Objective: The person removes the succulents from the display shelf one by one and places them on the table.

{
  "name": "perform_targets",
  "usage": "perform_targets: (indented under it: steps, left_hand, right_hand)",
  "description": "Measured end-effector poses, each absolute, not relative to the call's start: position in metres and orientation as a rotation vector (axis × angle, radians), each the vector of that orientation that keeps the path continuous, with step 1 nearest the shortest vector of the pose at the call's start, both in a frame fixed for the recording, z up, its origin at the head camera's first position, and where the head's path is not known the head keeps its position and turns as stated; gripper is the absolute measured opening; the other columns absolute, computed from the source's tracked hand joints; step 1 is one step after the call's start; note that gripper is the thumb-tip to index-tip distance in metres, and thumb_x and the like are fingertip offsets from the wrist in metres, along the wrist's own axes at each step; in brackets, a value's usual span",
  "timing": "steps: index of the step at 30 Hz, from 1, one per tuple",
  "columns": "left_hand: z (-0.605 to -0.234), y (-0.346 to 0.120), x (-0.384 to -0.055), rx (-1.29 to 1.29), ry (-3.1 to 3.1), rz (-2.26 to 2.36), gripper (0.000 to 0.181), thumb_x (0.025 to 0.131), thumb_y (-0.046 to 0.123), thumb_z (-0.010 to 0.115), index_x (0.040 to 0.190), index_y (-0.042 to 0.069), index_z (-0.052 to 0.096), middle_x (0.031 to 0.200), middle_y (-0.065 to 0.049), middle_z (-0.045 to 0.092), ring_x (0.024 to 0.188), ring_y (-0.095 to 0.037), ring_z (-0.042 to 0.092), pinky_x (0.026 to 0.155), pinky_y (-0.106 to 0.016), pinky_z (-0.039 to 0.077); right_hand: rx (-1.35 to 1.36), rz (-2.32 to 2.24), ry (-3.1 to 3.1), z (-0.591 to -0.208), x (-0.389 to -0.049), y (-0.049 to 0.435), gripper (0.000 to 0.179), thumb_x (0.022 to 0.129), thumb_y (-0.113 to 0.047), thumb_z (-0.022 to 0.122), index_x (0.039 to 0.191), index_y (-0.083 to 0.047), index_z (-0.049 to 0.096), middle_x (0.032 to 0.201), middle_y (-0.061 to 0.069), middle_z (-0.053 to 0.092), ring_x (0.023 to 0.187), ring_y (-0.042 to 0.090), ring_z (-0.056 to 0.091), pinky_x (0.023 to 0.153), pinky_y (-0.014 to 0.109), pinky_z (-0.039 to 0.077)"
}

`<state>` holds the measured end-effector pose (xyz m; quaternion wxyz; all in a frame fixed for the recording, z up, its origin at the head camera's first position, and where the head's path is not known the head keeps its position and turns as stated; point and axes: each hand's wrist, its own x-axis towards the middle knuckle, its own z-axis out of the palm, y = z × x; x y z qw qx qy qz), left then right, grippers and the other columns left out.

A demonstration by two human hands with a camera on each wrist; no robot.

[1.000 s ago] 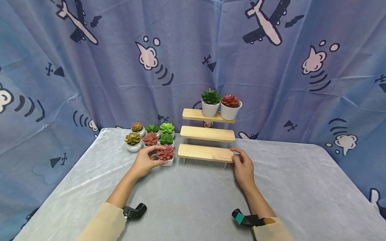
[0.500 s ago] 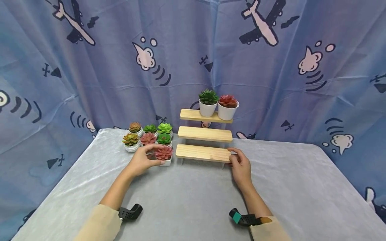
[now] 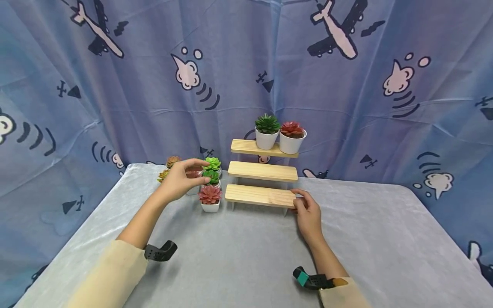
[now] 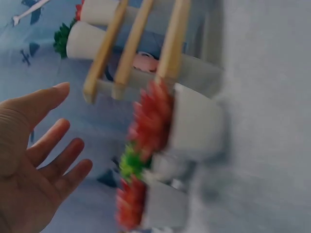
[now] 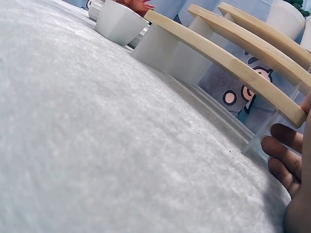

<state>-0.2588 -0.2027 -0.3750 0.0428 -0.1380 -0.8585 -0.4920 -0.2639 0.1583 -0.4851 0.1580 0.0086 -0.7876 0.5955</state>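
My left hand (image 3: 179,182) is raised over the small potted succulents, fingers apart and holding nothing, as the left wrist view (image 4: 36,165) also shows. In front of it stands a pink succulent in a square white pot (image 3: 210,201). Behind that one are a green succulent (image 3: 211,176) and a light green one (image 3: 213,163). My right hand (image 3: 309,216) holds the right end of the bottom board of a three-tier wooden display stand (image 3: 262,194). In the right wrist view, some of its fingers (image 5: 282,150) curl below the board's end.
On the top board stand a dark green succulent (image 3: 267,130) and a red one (image 3: 292,137), both in white pots. An orange-brown succulent (image 3: 173,161) and a yellow one (image 3: 163,175) are partly behind my left hand. A patterned blue curtain (image 3: 246,64) hangs behind the table.
My left hand has let go of the pink succulent and moved up and back, now covering some rear pots. The pink succulent stays on the table. My right hand keeps its place.
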Motion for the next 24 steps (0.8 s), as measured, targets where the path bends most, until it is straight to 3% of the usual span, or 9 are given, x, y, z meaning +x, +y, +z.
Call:
perform_targets:
  steps: [7, 16, 24]
  left_hand:
    - [-0.333, -0.175, -0.286, -0.463, -2.572, -1.487, 0.045, 0.09, 0.018, 0.077, 0.132, 0.013, 0.065, 0.139, -0.01, 0.063, 0.128, -0.032, 0.06, 0.101, -0.048, 0.055]
    - [-0.309, -0.124, -0.324, -0.552, -2.449, -1.657, 0.053, 0.091, 0.012, 0.075, 0.141, 0.011, 0.058, 0.148, -0.017, 0.055, 0.139, -0.034, 0.051, 0.112, -0.046, 0.048]
    - [-0.299, -0.085, -0.351, -0.582, -2.41, -1.724, 0.059, 0.087, 0.015, 0.079, 0.142, 0.015, 0.058, 0.153, -0.005, 0.051, 0.145, -0.03, 0.043, 0.119, -0.045, 0.04]
  right_hand:
    - [0.018, 1.697, -2.23, -0.486, -0.264, 0.158, 0.034, 0.096, -0.001, 0.049, 0.123, -0.005, 0.069, 0.092, 0.019, 0.071, 0.071, -0.001, 0.06, 0.066, 0.016, 0.053]
    - [-0.028, 1.706, -2.243, -0.488, -0.258, 0.16, 0.034, 0.096, 0.0, 0.049, 0.122, -0.005, 0.069, 0.092, 0.014, 0.071, 0.071, 0.0, 0.059, 0.067, 0.018, 0.054]
    - [-0.004, 1.695, -2.277, -0.452, -0.242, 0.148, 0.033, 0.093, 0.005, 0.048, 0.121, 0.005, 0.067, 0.089, 0.019, 0.07, 0.069, 0.001, 0.058, 0.066, 0.022, 0.054]
